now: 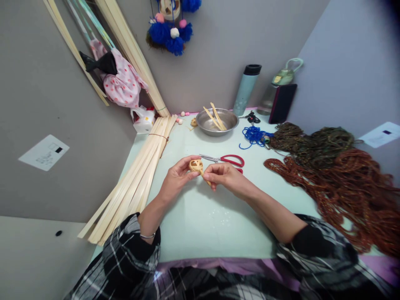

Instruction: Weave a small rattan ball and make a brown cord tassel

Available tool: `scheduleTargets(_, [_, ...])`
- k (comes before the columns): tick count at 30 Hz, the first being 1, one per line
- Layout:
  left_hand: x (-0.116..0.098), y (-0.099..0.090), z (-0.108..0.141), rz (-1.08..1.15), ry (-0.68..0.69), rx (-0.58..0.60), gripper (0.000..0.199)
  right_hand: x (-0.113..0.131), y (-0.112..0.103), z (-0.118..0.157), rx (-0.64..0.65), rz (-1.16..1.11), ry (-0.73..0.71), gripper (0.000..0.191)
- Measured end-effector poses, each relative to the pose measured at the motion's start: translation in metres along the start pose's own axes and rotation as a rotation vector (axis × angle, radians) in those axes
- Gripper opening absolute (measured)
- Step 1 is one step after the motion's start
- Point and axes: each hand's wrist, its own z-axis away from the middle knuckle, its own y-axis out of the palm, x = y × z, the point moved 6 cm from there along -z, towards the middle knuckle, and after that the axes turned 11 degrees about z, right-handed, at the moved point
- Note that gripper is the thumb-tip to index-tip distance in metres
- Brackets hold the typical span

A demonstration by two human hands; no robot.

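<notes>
A small woven ball (196,166) of pale strips is held above the middle of the table. My left hand (179,177) grips it from the left, thumb below and fingers above. My right hand (223,177) is closed, its thumb and fingertips pinching a strip end at the ball's lower right. Just behind my right hand lie scissors (231,159) with red handles, partly hidden by that hand. Farther back, a metal bowl (215,132) holds a few pale strips (216,118).
A bundle of flat pale strips (137,183) lies at the left. Blue yarn (254,135), dark green cord (321,143) and brown cord (353,187) cover the right side. A blue tumbler (245,91), a green-lidded bottle (268,98) and a phone (283,104) stand at the back.
</notes>
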Motion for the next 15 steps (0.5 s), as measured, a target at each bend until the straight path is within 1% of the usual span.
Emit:
scheduleTargets(4, [0.002,0.0017,0.0005,0.029,-0.002,-0.007,0.037,-0.0001,0.0006,-0.0023,-0.046,0.006,-0.056,0.035])
scheduleTargets(9, [0.003,0.0002,0.0008,0.068,0.007,-0.042,0.04,0.0011,0.0034,-0.0036,-0.15,0.038,-0.141,0.035])
scheduleTargets(13, [0.0041,0.0003,0.0012,0.069,0.012,-0.039,0.039,0.0033,0.0051,-0.0021,-0.21,0.05,-0.15,0.037])
scheduleTargets(15, [0.0043,0.0008,0.0012,0.067,0.016,-0.035,0.039,0.0038,0.0047,-0.0019,-0.21,0.057,-0.138,0.038])
